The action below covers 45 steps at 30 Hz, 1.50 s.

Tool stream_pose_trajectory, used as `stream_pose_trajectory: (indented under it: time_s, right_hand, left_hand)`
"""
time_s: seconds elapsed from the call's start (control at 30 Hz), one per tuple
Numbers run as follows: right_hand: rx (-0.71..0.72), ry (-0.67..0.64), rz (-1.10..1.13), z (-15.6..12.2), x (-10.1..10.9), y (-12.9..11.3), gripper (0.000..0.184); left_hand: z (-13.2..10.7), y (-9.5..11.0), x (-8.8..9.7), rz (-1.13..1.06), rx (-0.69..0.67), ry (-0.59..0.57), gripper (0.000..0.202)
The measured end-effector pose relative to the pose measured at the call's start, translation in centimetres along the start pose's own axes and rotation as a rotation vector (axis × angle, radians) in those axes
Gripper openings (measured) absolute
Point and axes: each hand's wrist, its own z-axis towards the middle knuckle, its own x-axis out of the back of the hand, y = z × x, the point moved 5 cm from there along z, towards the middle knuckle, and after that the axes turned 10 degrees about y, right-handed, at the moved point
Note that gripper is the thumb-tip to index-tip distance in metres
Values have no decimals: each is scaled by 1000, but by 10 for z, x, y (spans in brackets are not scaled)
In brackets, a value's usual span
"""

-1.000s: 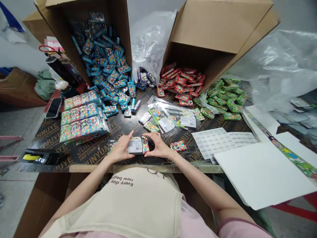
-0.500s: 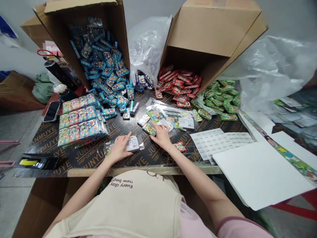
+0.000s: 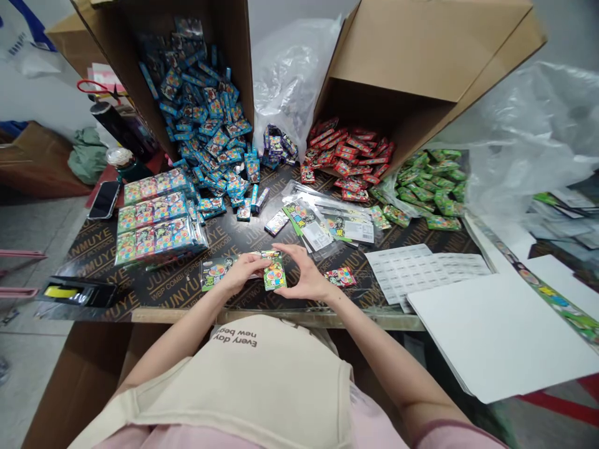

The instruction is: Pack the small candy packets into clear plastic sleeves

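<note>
A small green printed box (image 3: 276,279) is held up near the table's front edge, between my two hands. My right hand (image 3: 306,274) grips it from the right, thumb at the lower end and fingers at the upper end. From the left, my left hand (image 3: 244,272) pinches its side with thumb and fingertips. Under and beside my left hand lies a clear bag with a printed card (image 3: 216,269), partly hidden by the hand. A white-faced small box (image 3: 276,222) rests farther back. To the right of my right hand lies a pink packet (image 3: 340,277).
Clear card bags (image 3: 318,227) lie mid-table. Behind are blue boxes (image 3: 218,143) spilling from a carton, purple boxes (image 3: 278,146), red boxes (image 3: 350,153) and green boxes (image 3: 430,181). Wrapped stacks (image 3: 156,215) and a tape dispenser (image 3: 77,292) stand left; label sheets (image 3: 421,268) and white boards (image 3: 500,330) lie right.
My right hand has brought the green box from beside the white-faced box toward the front edge. My left hand has shifted right from the bagged card and now grips the box too.
</note>
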Motion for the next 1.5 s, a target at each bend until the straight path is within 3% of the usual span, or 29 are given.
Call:
stream_pose_trajectory:
  time_s: [0.1, 0.17, 0.23, 0.33, 0.5, 0.57, 0.67, 0.77, 0.87, 0.97, 1.03, 1.2, 1.33, 1.4, 1.5]
  right_hand:
    - [32, 79, -123, -2, 5, 12, 75]
    - [32, 123, -225, -5, 5, 25, 71]
    - [13, 129, -298, -9, 0, 38, 68]
    - [-31, 68, -298, -15, -13, 51, 71]
    - [-64, -63, -80, -19, -27, 48, 89]
    - [-117, -51, 4, -15, -27, 44, 91]
    - [-350, 230, 203, 0, -19, 40, 93]
    - [-589, 534, 551, 14, -22, 34, 78]
    - [-691, 704, 778, 29, -29, 25, 66]
    - [-773, 788, 817, 34, -28, 25, 63]
    - [-821, 780, 814, 32, -26, 28, 58]
    - [-850, 695, 977, 22, -20, 29, 46]
    - [-902, 568, 1081, 19, -21, 32, 49]
    - [-895, 517, 1032, 18, -21, 33, 44]
    - [-774, 529, 836, 15, -13, 33, 20]
  left_hand:
    - [-4, 6, 21, 438, -320, 85, 53]
    - [-8, 2, 32, 802, -489, 128, 82]
    - [-9, -8, 39, 1055, -540, 102, 101]
    - [-10, -19, 46, 1135, -544, 89, 106]
    - [-18, -13, 41, 988, -571, 25, 112]
    - [-19, -5, 38, 911, -577, 49, 109]
    - [-16, 10, 37, 740, -568, 302, 105]
    - [-8, 16, 30, 409, -497, 525, 87]
    - [0, 12, 10, -54, -368, 575, 50]
    - [1, 7, -11, -449, -211, 553, 46]
    - [1, 9, -20, -586, -113, 496, 42]
    - [2, 19, -16, -650, 10, 407, 21]
    - [4, 24, -12, -592, 38, 328, 25]
    - [2, 29, -6, -514, -44, 355, 24]
    - [-3, 42, 4, -264, -293, 410, 12]
